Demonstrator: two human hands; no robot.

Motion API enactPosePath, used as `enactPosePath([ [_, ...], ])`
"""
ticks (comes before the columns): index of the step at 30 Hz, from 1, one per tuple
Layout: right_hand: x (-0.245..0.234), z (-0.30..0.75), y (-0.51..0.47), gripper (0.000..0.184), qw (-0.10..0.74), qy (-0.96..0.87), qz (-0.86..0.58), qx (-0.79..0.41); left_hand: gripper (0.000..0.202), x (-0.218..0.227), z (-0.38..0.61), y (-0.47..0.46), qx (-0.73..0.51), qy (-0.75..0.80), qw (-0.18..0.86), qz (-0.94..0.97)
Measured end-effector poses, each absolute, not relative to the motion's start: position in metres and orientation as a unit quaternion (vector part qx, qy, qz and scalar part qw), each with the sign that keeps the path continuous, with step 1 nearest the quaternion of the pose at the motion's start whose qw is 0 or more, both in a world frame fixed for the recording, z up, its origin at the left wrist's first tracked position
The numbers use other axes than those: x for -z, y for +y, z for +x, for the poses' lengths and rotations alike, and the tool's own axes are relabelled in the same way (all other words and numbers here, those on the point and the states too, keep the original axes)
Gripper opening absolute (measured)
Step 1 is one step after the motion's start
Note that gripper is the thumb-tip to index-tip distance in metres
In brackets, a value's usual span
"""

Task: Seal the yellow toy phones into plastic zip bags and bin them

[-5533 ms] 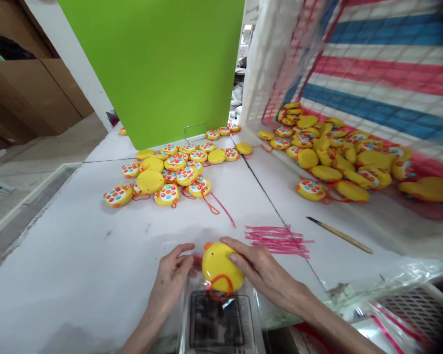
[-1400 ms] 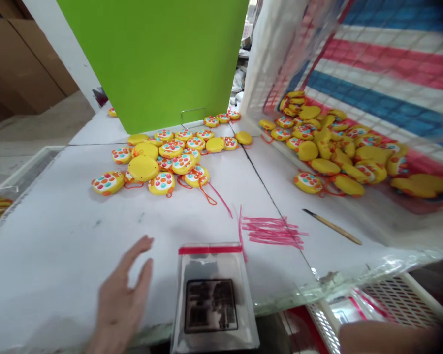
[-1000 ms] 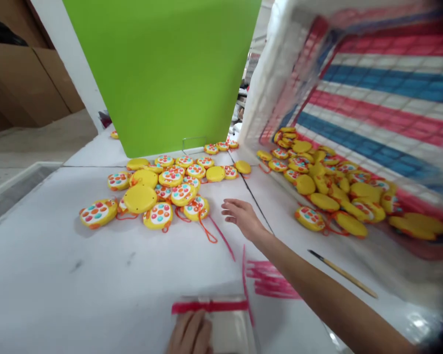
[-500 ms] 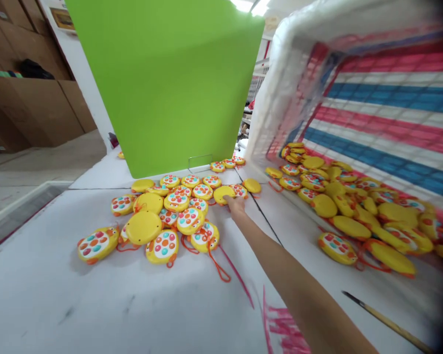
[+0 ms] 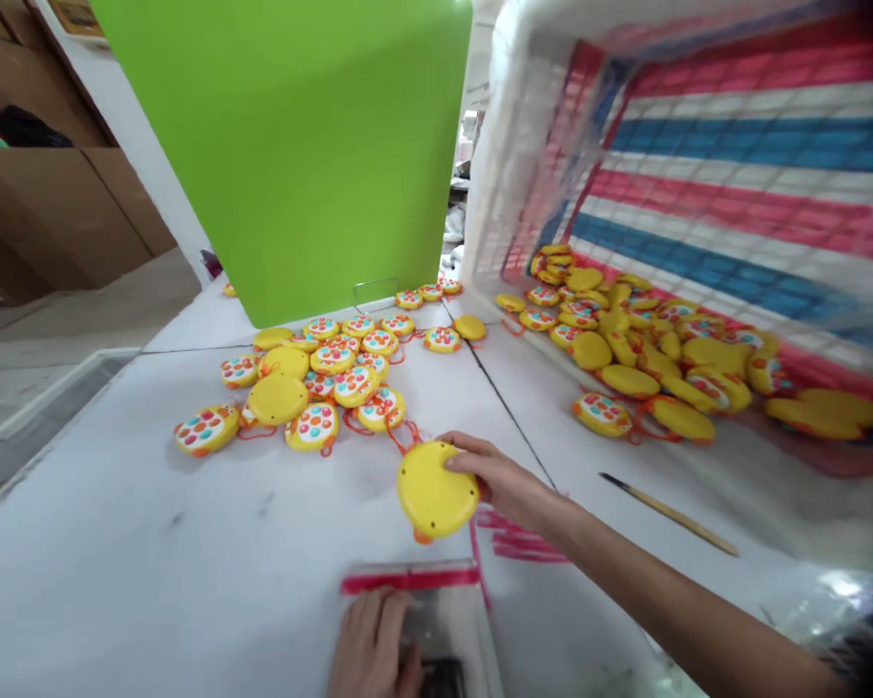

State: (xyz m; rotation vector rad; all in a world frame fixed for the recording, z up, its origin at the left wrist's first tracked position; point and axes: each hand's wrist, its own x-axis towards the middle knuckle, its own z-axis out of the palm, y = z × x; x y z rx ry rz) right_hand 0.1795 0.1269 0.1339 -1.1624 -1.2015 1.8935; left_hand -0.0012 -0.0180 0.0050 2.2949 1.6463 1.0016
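My right hand (image 5: 491,475) grips a yellow toy (image 5: 436,490), thumb on its plain back, which shows small screw holes. An orange cord trails from the toy's far side. Below it, my left hand (image 5: 374,640) bends its fingers over a clear plastic bag (image 5: 455,616) with a red strip (image 5: 411,580) along its far edge. Part of that hand is cut off by the bottom of the view. Beyond lies a pile of similar yellow toys (image 5: 333,359), some showing a white face with coloured dots, others their plain backs.
A green board (image 5: 283,155) stands behind the pile. To the right, a white basket (image 5: 491,194) lies on its side with many more toys (image 5: 626,330) at its mouth. A wooden-handled tool (image 5: 669,512) with a dark tip rests on the table. Brown cartons (image 5: 73,208) stand at left.
My right hand has picked up a plain-back-up toy from the right of the pile and brought it nearer. My left hand and the bag have come into view at the bottom.
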Motion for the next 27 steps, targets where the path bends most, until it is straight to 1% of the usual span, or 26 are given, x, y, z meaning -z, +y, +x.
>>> enactPosePath([
  [3,-0.133,0.193,0.096,0.03,0.195,-0.512,-0.422,-0.722,0.028,-0.018,-0.002,-0.022,-0.314,0.602,0.19,0.709],
  [6,-0.131,0.205,0.074,0.031,0.082,-0.615,-0.377,-0.688,0.037,-0.03,-0.002,-0.025,-0.307,0.633,0.247,0.666],
  [8,-0.131,0.207,0.063,0.032,0.023,-0.69,-0.336,-0.641,0.045,-0.035,-0.001,-0.024,-0.303,0.622,0.253,0.676],
  [10,-0.133,0.204,0.054,0.034,-0.02,-0.749,-0.291,-0.595,0.048,-0.041,-0.001,-0.021,-0.298,0.586,0.243,0.714],
  [12,-0.138,0.2,0.048,0.042,-0.052,-0.791,-0.266,-0.548,0.045,-0.047,0.0,-0.018,-0.287,0.551,0.231,0.749],
  [14,-0.144,0.198,0.042,0.047,-0.083,-0.816,-0.279,-0.499,0.04,-0.052,0.002,-0.015,-0.274,0.538,0.224,0.765],
  [16,-0.149,0.2,0.037,0.04,-0.095,-0.821,-0.315,-0.467,0.033,-0.056,0.004,-0.013,-0.263,0.542,0.217,0.768],
  [18,-0.15,0.207,0.034,0.028,-0.062,-0.815,-0.336,-0.469,0.027,-0.057,0.006,-0.013,-0.261,0.551,0.203,0.766],
  [20,-0.145,0.212,0.032,0.022,0.029,-0.807,-0.344,-0.478,0.022,-0.056,0.007,-0.014,-0.269,0.549,0.184,0.77],
  [22,-0.135,0.213,0.031,0.024,0.143,-0.778,-0.363,-0.493,0.02,-0.055,0.008,-0.016,-0.275,0.538,0.14,0.785],
  [24,-0.12,0.207,0.03,0.03,0.24,-0.723,-0.396,-0.513,0.022,-0.053,0.008,-0.017,-0.276,0.527,0.081,0.799],
  [25,-0.113,0.202,0.029,0.032,0.271,-0.697,-0.413,-0.52,0.024,-0.052,0.008,-0.017,-0.274,0.524,0.056,0.805],
  [27,-0.101,0.19,0.026,0.032,0.298,-0.682,-0.43,-0.511,0.025,-0.053,0.008,-0.019,-0.27,0.514,0.03,0.814],
])
